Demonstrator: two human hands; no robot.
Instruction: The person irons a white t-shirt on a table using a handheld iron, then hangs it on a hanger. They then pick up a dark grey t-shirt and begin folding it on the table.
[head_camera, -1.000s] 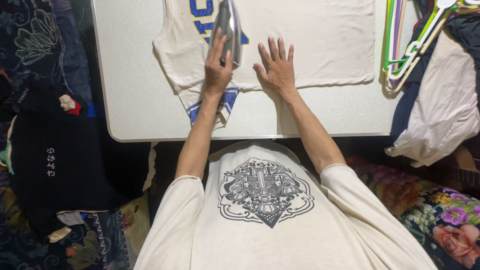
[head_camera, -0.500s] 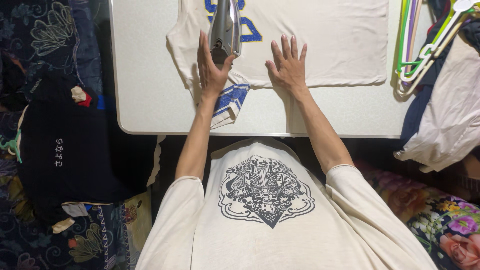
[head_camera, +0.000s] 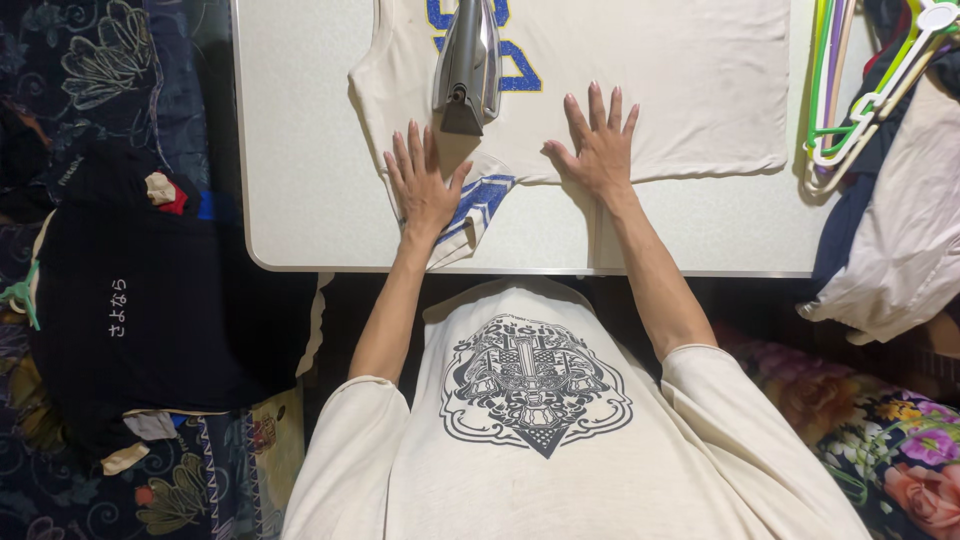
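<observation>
Pressing both palms flat, the person leans over a cream shirt (head_camera: 640, 80) spread on the white table (head_camera: 300, 150). The left hand (head_camera: 425, 190) lies open on the near edge of the shirt, fingers wide, right by a sleeve with blue stripes (head_camera: 480, 205) that pokes out and hangs a little over the table edge. The right hand (head_camera: 600, 150) is open too, flat on the cloth, a bit farther in. Neither hand grips anything.

A silver iron (head_camera: 468, 62) sits on the shirt just past the left hand, close to the fingertips but not touching them. It rests over some blue print (head_camera: 520, 75) on the cloth.

It looks to me like the work is partway along. The right side of the shirt lies smooth and flat. The left side, near the striped sleeve, is bunched and folded under, so that part seems left to do.

Coloured hangers (head_camera: 850, 110) lie at the right end of the table, next to a heap of pale clothes (head_camera: 890, 250). A dark garment (head_camera: 150, 300) sits off to the left, beside the table. So more clothes may be waiting.
</observation>
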